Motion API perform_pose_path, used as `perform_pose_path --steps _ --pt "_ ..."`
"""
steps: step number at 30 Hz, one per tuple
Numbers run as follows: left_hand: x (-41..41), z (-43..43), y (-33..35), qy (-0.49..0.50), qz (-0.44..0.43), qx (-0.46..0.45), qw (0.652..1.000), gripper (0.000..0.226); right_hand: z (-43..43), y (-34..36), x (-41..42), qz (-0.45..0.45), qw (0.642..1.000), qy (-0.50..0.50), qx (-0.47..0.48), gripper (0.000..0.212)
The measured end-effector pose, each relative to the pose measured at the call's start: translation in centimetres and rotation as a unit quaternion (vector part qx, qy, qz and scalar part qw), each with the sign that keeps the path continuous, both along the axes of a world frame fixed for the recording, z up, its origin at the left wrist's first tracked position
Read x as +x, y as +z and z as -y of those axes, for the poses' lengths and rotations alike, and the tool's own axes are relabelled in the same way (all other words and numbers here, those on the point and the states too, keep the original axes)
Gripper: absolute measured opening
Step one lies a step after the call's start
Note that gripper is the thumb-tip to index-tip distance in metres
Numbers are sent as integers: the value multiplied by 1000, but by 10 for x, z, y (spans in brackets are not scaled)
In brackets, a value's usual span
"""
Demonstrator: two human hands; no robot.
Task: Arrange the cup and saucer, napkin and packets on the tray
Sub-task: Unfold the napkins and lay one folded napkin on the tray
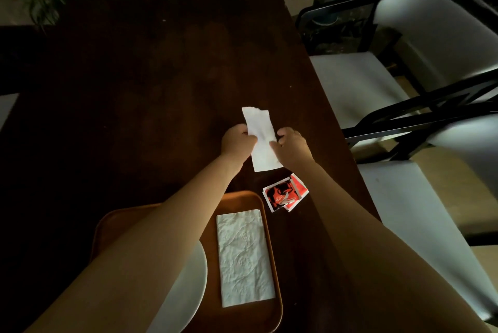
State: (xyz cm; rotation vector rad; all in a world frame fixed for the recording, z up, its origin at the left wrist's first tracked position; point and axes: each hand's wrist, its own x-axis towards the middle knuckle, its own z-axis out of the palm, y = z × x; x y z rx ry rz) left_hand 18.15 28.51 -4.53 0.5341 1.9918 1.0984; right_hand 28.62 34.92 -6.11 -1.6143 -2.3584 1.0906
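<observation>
Beyond tray (244, 198), left hand (237, 142) and right hand (292, 145) each grip folded napkin (260, 138).

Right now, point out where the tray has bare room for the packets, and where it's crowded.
Free: the tray strip at the far edge, beyond the napkin. Crowded: napkin fills the right side, saucer and left forearm cover the left. The red packets lie on the table; both hands hold a white paper.
</observation>
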Motion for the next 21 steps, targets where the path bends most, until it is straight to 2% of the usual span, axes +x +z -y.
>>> perform_pose_path --steps 3,7,12,13,16,17,19,21 --pt "3 8 22 -34 31 48 998 28 1 16 5 -80 995 -30 -57 27" --pt "9 36 51 -48 101 82 990 30 17 43 20 -244 950 -95 -170 24" --pt "27 102 52 19 164 68 984 28 58 64 45 -301 915 -89 -253 11" --pt "31 116 48 33 163 49 985 29 69 63 49 -297 914 -91 -260 9" --pt "46 151 35 59 132 -11 989 31 98 51 63 -221 945 -81 -227 7" --pt "52 161 31 55 101 -28 993 32 109 47 66 -190 958 -71 -204 4" --pt "63 181 22 58 32 -58 996 34 128 34 72 -137 978 -51 -149 17" --pt "73 198 15 64 -28 -76 995 39 145 25 77 -102 987 -44 -112 11"
